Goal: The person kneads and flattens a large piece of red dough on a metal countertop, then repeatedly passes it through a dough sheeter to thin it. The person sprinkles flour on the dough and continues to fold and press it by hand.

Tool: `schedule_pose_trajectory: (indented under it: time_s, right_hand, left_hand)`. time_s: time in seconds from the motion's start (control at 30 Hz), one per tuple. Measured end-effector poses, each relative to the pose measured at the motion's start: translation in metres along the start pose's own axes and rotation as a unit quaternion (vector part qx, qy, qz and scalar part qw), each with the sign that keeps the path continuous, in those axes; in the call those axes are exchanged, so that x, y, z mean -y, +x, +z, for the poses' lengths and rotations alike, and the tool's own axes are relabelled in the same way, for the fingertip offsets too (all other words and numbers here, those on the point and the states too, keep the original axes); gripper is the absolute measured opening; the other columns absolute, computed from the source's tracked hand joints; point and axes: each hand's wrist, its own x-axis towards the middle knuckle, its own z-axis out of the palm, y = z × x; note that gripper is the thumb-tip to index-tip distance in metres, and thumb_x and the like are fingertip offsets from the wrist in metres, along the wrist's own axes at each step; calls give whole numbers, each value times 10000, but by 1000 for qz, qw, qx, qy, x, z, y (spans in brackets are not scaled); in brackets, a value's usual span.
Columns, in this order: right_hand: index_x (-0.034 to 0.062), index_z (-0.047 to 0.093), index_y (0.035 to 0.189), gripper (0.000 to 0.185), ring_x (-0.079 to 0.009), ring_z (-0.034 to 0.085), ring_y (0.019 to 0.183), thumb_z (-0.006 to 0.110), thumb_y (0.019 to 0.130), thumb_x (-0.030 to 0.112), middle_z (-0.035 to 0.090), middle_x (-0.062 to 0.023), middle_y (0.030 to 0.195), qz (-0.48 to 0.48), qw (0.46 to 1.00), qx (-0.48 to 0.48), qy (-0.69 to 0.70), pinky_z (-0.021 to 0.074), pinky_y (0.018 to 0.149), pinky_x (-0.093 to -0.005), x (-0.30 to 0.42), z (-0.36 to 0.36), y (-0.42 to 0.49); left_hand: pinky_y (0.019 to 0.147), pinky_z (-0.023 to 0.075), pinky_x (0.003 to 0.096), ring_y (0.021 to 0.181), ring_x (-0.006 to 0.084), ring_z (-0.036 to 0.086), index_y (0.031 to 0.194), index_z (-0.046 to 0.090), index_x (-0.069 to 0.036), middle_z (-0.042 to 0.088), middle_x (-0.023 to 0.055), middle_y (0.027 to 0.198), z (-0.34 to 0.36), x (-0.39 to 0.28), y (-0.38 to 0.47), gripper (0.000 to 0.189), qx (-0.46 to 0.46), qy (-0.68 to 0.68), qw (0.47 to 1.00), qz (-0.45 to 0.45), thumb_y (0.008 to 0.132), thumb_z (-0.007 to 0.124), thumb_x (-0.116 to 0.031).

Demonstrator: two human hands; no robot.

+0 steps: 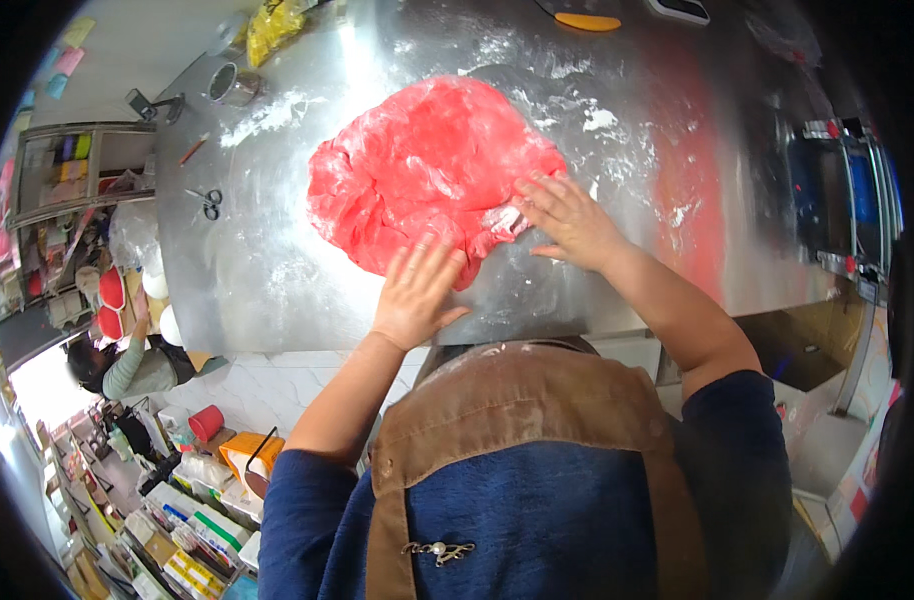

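A large mass of red dough (434, 157), dusted with white powder and creased on its left side, lies on a stainless steel table (262, 307). My left hand (419, 292) rests its fingertips on the near edge of the dough, palm down, thumb out to the right. At the dough's right edge, the fingers of my right hand (569, 217) touch a powdery fold, and its thumb points left. Both hands are spread flat and grip nothing. The underside of the dough is hidden.
Scissors (208, 202), a red pen-like stick (193, 150) and a clear jar (233, 86) stand or lie at the left. A yellow bag (273, 30) and an orange-handled tool (588, 22) are at the back. Rollers of a machine (851, 195) border the right. Another person (138, 367) works at far left.
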Motion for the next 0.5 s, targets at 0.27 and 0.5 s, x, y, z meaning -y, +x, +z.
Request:
schedule_pose_trajectory:
  time_s: [0.27, 0.5]
  right_hand:
    - [95, 554, 1311, 613, -258, 555, 1143, 737, 748, 255, 551, -62, 1302, -127, 986, -70, 86, 468, 970, -398, -36, 24, 47]
    - [70, 691, 1033, 277, -220, 612, 883, 656, 763, 122, 644, -41, 962, -122, 980, -136, 82, 538, 769, -353, -30, 24, 61]
  left_hand:
    - [1091, 338, 472, 1372, 335, 379, 1412, 474, -201, 387, 128, 1505, 10, 7, 47, 687, 9, 126, 991, 34, 762, 662, -325]
    - [1064, 381, 446, 1279, 346, 480, 1346, 519, -83, 487, 158, 1406, 12, -3, 58, 661, 7, 85, 996, 5, 753, 682, -322]
